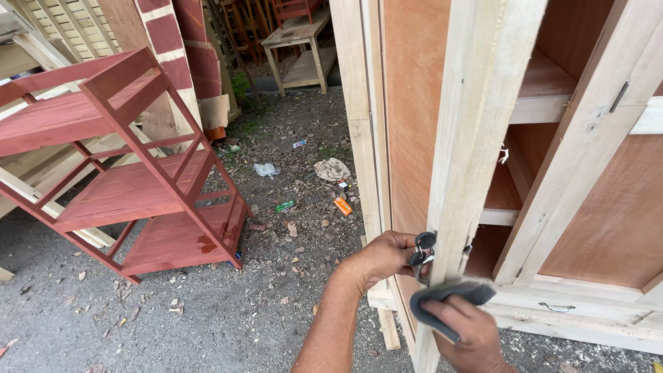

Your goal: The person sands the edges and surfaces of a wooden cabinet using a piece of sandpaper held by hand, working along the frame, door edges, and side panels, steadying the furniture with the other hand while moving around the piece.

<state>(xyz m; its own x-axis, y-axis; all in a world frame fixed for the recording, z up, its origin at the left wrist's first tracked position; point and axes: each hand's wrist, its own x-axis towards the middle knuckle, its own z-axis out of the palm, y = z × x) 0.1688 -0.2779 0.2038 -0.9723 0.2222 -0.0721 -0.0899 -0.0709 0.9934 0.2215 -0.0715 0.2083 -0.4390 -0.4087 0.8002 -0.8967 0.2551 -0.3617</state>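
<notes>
Gravel strewn with litter lies under an unpainted wooden cabinet (483, 103). Nearest, the right hand (469, 331) presses a folded grey sanding pad (449, 295) against the open door's edge; the left hand (383, 259) grips its metal handle (423, 255). Sanding looks unfinished. Beyond stands a red shelf rack (138, 173).

Soft, even daylight fills the yard; shadows are faint and there is no glare. Focus is sharp throughout, with wide-angle bending at the edges.
</notes>
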